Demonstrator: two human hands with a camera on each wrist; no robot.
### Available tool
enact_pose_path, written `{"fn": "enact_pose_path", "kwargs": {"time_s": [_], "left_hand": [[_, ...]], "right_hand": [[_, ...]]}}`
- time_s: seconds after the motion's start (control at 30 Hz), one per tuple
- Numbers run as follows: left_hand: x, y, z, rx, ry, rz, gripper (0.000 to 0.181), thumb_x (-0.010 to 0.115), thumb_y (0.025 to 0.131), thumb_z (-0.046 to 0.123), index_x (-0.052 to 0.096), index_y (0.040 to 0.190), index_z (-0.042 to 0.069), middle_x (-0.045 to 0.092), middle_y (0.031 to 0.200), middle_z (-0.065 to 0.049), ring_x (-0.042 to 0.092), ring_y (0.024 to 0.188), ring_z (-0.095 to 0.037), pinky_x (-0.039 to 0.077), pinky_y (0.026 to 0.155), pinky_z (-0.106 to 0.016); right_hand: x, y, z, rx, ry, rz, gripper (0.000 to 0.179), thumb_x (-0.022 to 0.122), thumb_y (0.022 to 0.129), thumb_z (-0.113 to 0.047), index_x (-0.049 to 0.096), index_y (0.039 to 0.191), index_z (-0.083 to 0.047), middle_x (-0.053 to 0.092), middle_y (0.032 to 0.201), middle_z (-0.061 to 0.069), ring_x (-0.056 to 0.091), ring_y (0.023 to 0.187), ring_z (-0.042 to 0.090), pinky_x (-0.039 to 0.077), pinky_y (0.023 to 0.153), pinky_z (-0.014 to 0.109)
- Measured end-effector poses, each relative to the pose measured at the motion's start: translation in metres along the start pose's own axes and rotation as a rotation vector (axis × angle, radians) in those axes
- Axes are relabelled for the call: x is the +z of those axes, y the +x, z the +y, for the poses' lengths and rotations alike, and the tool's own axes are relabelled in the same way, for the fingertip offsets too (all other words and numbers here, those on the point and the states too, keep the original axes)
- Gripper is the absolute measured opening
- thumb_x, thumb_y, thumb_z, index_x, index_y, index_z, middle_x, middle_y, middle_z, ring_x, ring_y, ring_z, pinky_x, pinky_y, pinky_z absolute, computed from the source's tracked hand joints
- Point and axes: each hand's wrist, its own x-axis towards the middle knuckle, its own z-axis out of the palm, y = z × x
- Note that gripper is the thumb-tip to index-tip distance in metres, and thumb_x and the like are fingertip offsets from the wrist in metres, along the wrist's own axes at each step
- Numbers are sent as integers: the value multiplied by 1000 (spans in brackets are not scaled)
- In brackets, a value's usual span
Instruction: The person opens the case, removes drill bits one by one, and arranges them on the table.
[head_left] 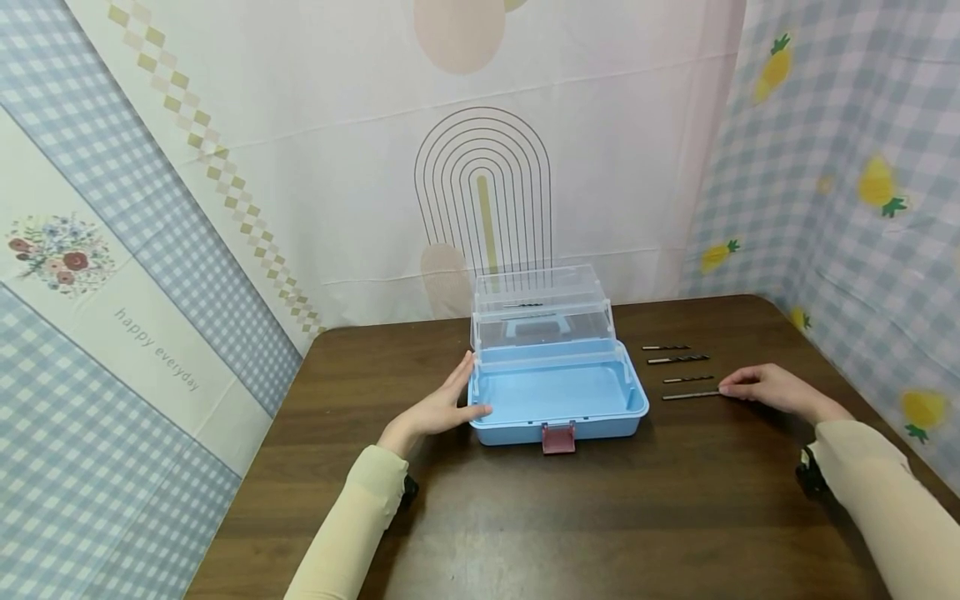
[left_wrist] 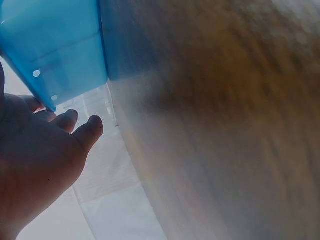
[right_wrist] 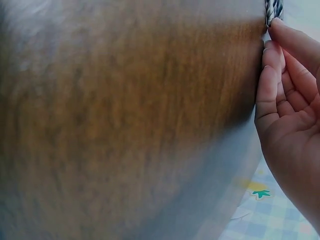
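A light blue toolbox (head_left: 600, 429) stands with its clear trays (head_left: 543, 292) raised at the back and a pink latch (head_left: 558, 439) hanging at the front. My left hand (head_left: 438, 404) rests against the box's left side, fingers extended and thumb over the rim; in the left wrist view its fingertips touch the blue rim. My right hand (head_left: 772, 387) pinches the right end of the nearest drill bit (head_left: 690, 395) between thumb and fingers, low over the table. In the right wrist view, fluted metal (right_wrist: 271, 11) shows by the thumb tip; the rest is cut off.
Three other drill bits, one of them thicker (head_left: 678, 360), lie roughly parallel to the right of the toolbox. A thin dark drill bit (head_left: 523, 305) shows through the clear trays. The brown wooden table (head_left: 525, 525) meets patterned cloth walls at the back and sides.
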Motion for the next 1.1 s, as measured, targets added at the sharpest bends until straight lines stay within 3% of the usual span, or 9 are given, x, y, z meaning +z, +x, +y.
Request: {"fn": "enact_pose_path", "kwargs": {"time_s": [0.37, 1.1], "left_hand": [[-2, -5, 6, -12, 14, 3, 98, 65, 97, 49, -5, 162, 25, -18, 165, 15, -4, 153, -15, 15, 121, -48], [-1, -3, 5, -16, 19, 4, 98, 64, 97, 49, -5, 162, 25, -18, 164, 16, -3, 153, -15, 15, 121, -47]], "right_hand": [[0, 1, 1, -19, -26, 11, 35, 65, 100, -33, 74, 115, -2, 71, 114, 14, 57, 91, 11, 46, 72, 28], [1, -2, -1, 25, 32, 2, 40, 61, 103, -33, 71, 118, 2, 71, 107, 10, 58, 82, 11, 48, 69, 29]]}}
